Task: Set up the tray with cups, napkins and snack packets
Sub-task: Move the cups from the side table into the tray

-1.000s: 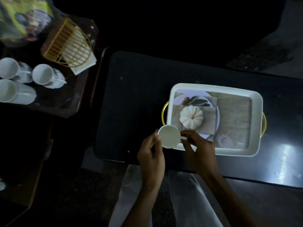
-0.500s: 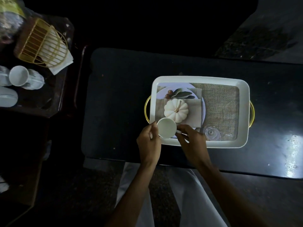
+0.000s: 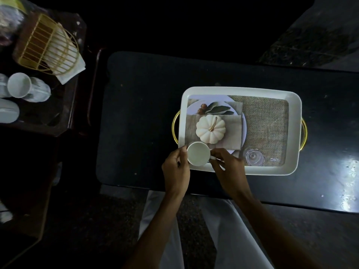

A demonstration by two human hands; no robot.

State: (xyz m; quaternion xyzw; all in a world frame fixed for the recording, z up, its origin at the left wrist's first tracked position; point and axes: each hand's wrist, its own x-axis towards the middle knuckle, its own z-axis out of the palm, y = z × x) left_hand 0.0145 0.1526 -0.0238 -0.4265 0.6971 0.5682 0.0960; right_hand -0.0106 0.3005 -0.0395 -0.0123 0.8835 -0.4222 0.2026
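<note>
left fingers, right fingers, apparently pinching cup

One tray, one napkin holder — cups, perhaps four, partly cropped.

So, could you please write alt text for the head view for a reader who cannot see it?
The left hand and right hand hold a white cup at the near left corner of a pumpkin-print tray on a dark table. More cups and a gold napkin holder sit on a side table at left.
</note>
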